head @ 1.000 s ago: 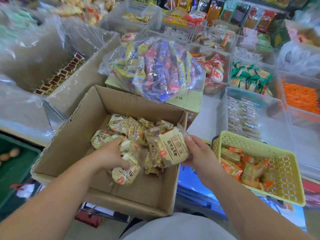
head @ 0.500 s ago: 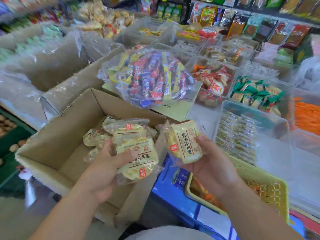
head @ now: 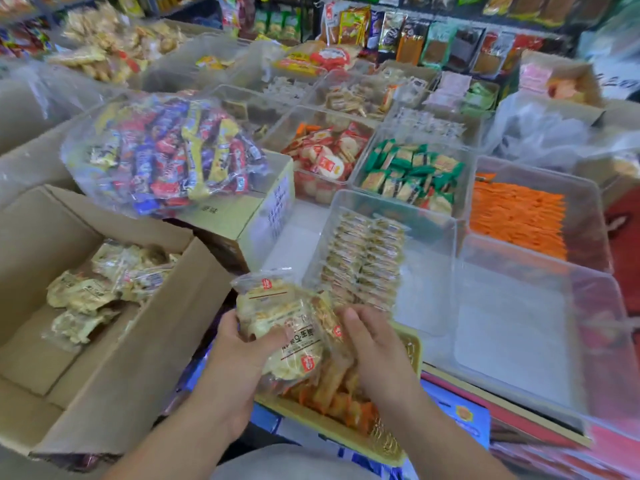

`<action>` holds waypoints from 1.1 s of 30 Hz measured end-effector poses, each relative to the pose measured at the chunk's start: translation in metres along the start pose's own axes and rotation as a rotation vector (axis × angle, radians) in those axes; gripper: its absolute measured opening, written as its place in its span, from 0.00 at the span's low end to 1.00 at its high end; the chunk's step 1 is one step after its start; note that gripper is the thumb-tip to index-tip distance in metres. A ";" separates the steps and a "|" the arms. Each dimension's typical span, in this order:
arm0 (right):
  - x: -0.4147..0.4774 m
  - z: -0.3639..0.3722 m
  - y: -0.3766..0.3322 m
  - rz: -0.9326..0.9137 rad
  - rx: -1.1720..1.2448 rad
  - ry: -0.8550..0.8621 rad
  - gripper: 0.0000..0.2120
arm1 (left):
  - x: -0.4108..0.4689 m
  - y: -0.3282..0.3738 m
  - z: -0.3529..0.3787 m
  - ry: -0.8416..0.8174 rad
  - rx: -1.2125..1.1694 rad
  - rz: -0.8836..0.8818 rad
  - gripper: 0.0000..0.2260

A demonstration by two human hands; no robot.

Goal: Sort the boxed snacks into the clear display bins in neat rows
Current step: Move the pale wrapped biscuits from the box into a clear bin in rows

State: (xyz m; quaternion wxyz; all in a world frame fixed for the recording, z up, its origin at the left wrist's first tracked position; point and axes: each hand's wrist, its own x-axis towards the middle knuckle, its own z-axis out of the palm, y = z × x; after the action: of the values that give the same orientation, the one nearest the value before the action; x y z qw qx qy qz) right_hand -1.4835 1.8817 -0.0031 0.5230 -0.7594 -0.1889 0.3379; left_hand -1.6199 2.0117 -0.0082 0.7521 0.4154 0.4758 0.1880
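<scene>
An open cardboard box [head: 138,358] stood at the left with loose packets [head: 86,296] in it. Behind it, a bag of wrapped bars [head: 166,154] lay on a closed carton [head: 239,220]. To the right, a clear bin [head: 429,265] held rows of packets [head: 363,258]. A basket [head: 332,432] sat just before the bin, under the left hand [head: 239,344] and right hand [head: 374,344], which held a stack of packets [head: 287,327] between them.

Person's body, head view. Left forearm [head: 194,420] and right forearm [head: 443,434]: both bare along their whole visible length, each tapering towards the wrist. Left grip [head: 239,351] and right grip [head: 377,348]: bare hands; the nails that show on the right grip are short and plain. Grey garment [head: 287,462]: plain, smooth cloth in a rounded patch at the lower edge, between the two forearms; which piece of clothing it is cannot be told.
</scene>
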 end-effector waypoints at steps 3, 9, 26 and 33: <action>0.002 -0.027 -0.001 -0.035 -0.119 -0.147 0.28 | 0.000 -0.002 0.019 -0.039 0.031 0.001 0.34; 0.026 -0.060 0.001 -0.249 -0.342 -0.100 0.07 | 0.013 -0.005 0.052 -0.158 0.177 -0.022 0.42; 0.135 -0.143 0.025 -0.340 -1.586 -0.396 0.12 | 0.055 -0.010 0.064 -0.185 0.099 -0.044 0.31; 0.159 -0.120 0.054 -0.044 -1.642 -0.627 0.11 | 0.056 -0.011 0.061 -0.167 0.108 -0.008 0.29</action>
State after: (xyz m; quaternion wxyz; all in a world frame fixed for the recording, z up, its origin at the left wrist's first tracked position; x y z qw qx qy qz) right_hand -1.2908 1.8830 -0.0756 -0.2580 -0.7642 -0.5217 0.2781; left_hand -1.5416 2.0161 -0.0357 0.7664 0.4677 0.4226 0.1235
